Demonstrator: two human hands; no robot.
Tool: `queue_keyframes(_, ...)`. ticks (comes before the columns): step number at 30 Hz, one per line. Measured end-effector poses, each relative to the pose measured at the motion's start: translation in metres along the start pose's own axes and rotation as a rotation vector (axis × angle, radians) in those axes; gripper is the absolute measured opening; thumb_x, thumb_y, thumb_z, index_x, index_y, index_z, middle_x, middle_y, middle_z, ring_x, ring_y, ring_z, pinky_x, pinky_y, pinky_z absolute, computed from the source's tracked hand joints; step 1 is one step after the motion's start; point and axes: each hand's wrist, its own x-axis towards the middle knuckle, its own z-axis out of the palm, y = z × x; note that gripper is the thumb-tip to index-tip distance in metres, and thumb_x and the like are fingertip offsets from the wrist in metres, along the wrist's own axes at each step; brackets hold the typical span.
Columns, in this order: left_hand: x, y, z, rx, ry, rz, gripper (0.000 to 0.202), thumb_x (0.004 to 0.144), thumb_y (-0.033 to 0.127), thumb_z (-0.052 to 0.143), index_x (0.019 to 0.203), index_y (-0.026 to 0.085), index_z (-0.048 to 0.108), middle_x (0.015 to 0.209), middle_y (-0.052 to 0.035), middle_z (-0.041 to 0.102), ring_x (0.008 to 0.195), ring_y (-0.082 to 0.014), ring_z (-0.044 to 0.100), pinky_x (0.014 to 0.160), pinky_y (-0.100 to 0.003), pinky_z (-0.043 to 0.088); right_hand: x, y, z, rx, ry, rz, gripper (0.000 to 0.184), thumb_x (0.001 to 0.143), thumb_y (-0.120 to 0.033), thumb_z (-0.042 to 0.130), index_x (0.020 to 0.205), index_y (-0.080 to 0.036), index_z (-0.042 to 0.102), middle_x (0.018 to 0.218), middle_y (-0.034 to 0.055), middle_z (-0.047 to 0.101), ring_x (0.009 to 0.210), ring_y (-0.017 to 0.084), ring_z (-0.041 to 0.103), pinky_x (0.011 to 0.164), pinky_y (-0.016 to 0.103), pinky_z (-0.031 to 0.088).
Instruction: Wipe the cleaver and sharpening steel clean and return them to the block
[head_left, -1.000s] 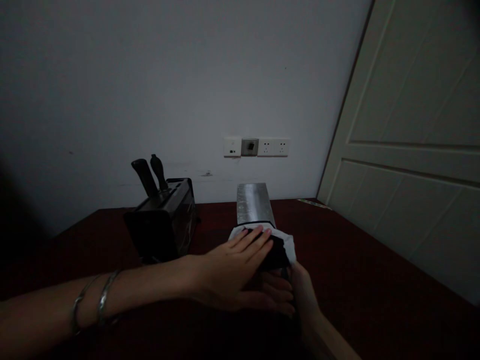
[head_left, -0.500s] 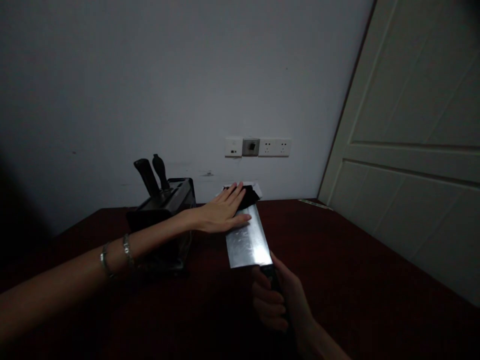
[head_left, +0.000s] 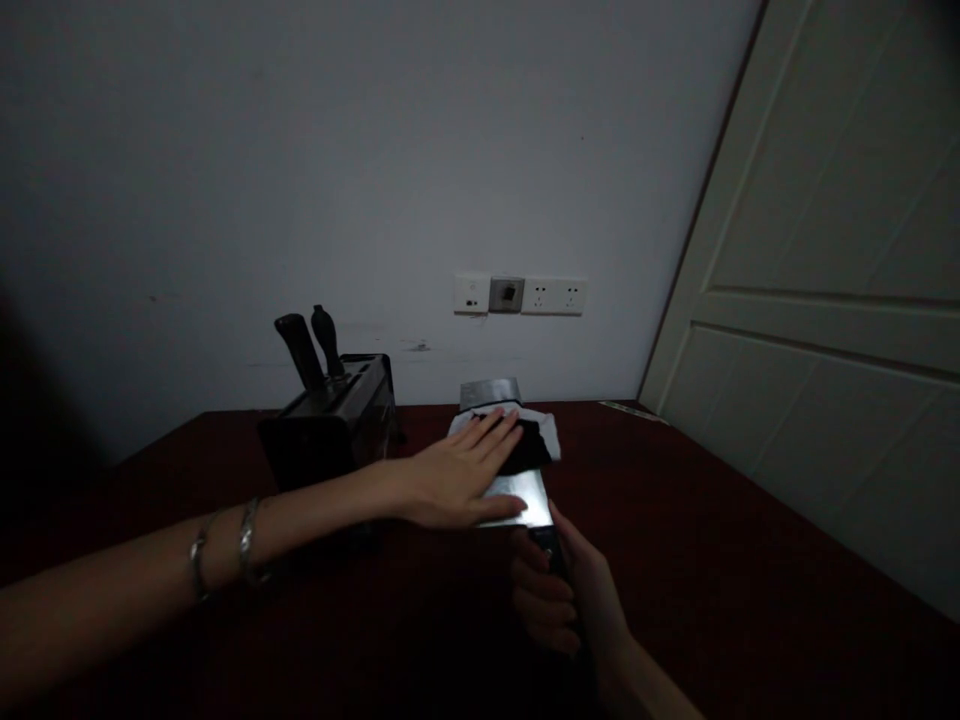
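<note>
A wide steel cleaver lies flat over the dark red table, blade pointing away from me. My right hand is closed round its dark handle near the table's front. My left hand lies flat with fingers stretched out, pressing a black and white cloth onto the middle of the blade. The far tip and a strip near the handle show bare metal. Two bangles ring my left wrist.
A black knife block with two dark handles sticking up stands at the back left, close to my left forearm. A wall with sockets runs behind the table. A pale door closes off the right side.
My left hand slid the cloth from near the handle out to the blade's far end, and has now drawn it back toward the middle. The right hand kept its hold on the handle.
</note>
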Motion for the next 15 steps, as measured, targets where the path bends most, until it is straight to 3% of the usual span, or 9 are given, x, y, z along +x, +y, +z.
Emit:
queue_keyframes(3, 0.011, -0.028, -0.011, -0.002, -0.002, -0.116, 0.082, 0.086, 0.062, 0.011, 0.141, 0.002, 0.000, 0.146, -0.0163, -0.011, 0.134, -0.0250, -0.013, 0.110, -0.043, 0.005, 0.003, 0.007, 0.002, 0.015, -0.049, 0.060, 0.041, 0.083, -0.051, 0.042, 0.061, -0.017, 0.047, 0.039, -0.0083, 0.033, 0.029, 0.003, 0.016, 0.024, 0.012, 0.026)
queue_keyframes(6, 0.013, -0.033, -0.012, 0.018, 0.022, -0.139, 0.084, 0.086, 0.063, 0.013, 0.141, 0.002, -0.001, 0.146, -0.0170, -0.012, 0.134, -0.0261, -0.014, 0.110, -0.043, 0.006, 0.004, 0.008, 0.005, 0.014, -0.051, 0.065, 0.041, 0.083, -0.051, 0.041, 0.061, -0.017, 0.046, 0.040, -0.0083, 0.032, 0.029, 0.003, 0.017, 0.025, 0.012, 0.027)
queue_keyframes(13, -0.019, 0.032, 0.011, -0.031, 0.028, 0.147, 0.086, 0.084, 0.064, 0.028, 0.142, 0.004, 0.006, 0.147, -0.0165, -0.004, 0.136, -0.0284, -0.006, 0.111, -0.043, 0.011, -0.003, -0.006, 0.004, -0.019, 0.037, -0.058, 0.034, 0.075, -0.045, 0.054, 0.058, -0.016, 0.046, 0.040, -0.0088, 0.031, 0.030, 0.002, 0.015, 0.025, 0.013, 0.023)
queue_keyframes(15, -0.025, 0.040, 0.015, -0.057, 0.025, 0.189, 0.087, 0.083, 0.065, 0.029, 0.142, 0.005, 0.007, 0.148, -0.0159, -0.002, 0.136, -0.0281, -0.005, 0.111, -0.043, 0.011, -0.005, -0.007, 0.002, -0.025, 0.069, -0.071, 0.034, 0.072, -0.044, 0.056, 0.056, -0.016, 0.044, 0.039, -0.0086, 0.032, 0.030, 0.002, 0.016, 0.025, 0.013, 0.023)
